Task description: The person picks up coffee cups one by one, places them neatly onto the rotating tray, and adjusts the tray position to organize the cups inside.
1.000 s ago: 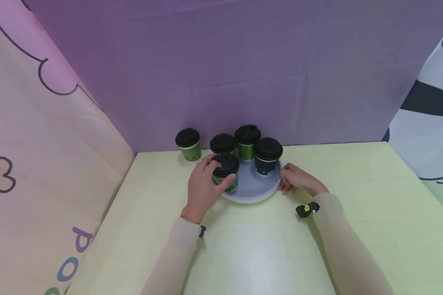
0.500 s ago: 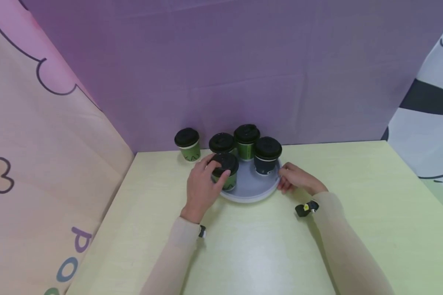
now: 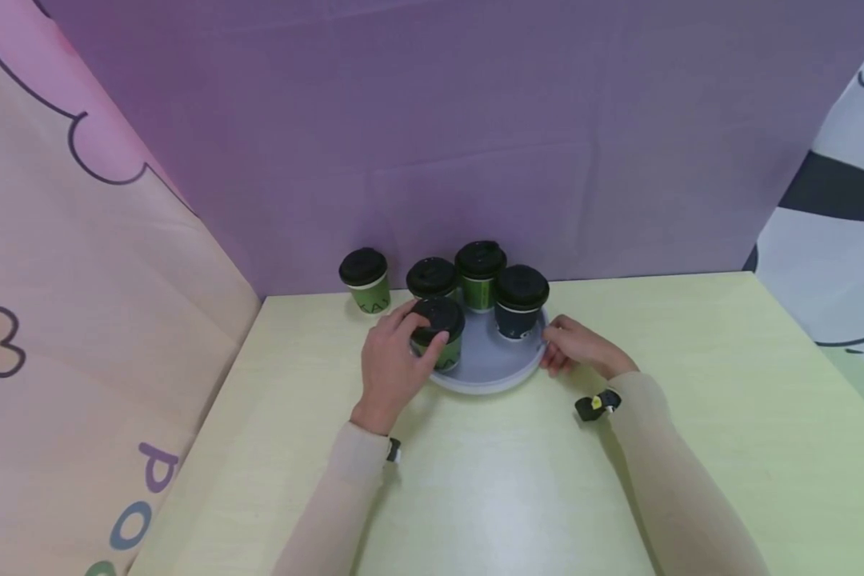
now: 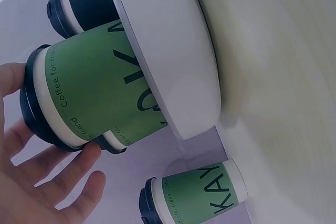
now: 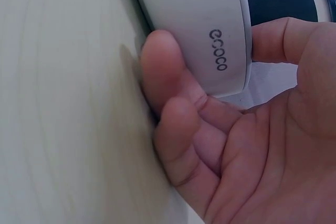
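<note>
My left hand (image 3: 394, 364) holds the black lid of a green paper coffee cup (image 4: 92, 77), thumb on one side and fingers on the other. This cup stands upright on the left front of a round, pale grey tray (image 3: 486, 370). Behind it on the tray are another green cup with a black lid (image 3: 433, 276), a green cup (image 3: 479, 292) at the back and a dark navy cup (image 3: 517, 320) on the right. At the tray's right side my right hand (image 3: 576, 348) pinches the rim, its thumb on top and fingers curled against the outer wall marked "ecoco".
A further green lidded cup (image 3: 371, 294) stands on the pale wooden table (image 3: 475, 496), left of the tray near the back edge. A purple cloth wall (image 3: 432, 144) rises right behind the cups. Printed cloths hang at both sides.
My left thumb has drawn in slightly towards the green cup. The right hand keeps its hold on the tray rim, and the view has shifted a little.
</note>
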Demonstrator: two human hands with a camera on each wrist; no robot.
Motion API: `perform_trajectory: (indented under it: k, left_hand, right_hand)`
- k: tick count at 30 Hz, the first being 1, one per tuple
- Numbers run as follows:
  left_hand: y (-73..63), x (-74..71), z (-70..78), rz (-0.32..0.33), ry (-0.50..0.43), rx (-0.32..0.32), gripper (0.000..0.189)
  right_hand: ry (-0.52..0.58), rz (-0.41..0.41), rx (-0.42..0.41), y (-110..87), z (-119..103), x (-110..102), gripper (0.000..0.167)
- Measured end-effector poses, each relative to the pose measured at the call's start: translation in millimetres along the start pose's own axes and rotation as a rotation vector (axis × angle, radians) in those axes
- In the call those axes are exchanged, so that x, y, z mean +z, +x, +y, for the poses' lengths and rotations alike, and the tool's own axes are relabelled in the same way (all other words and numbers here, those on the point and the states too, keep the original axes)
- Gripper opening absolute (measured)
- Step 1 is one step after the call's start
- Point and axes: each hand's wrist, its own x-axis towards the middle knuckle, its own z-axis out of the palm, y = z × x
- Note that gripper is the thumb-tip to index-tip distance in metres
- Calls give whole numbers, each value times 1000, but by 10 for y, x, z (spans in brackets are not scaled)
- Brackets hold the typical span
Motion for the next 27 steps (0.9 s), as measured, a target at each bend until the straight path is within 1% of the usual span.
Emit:
perform_trajectory:
  k: [7, 12, 18, 22, 27]
  left_hand:
    - [11, -57, 26, 3, -7, -16, 36]
    - [19, -51, 21, -29, -6, -15, 37]
    - [28, -40, 16, -66, 7, -37, 43]
    - [29, -43, 16, -80, 3, -49, 45]
    - [23, -46, 6, -91, -8, -53, 52]
  right_hand:
    - [-1, -8, -16, -3, -9, -6, 31]
    - [-6, -5, -8, 0, 11, -14, 31]
    - [-8, -4, -10, -19, 17, -16, 30]
    - [-18, -21, -12, -50, 5, -22, 29]
    - [-40, -62, 8, -101, -31, -27, 29]
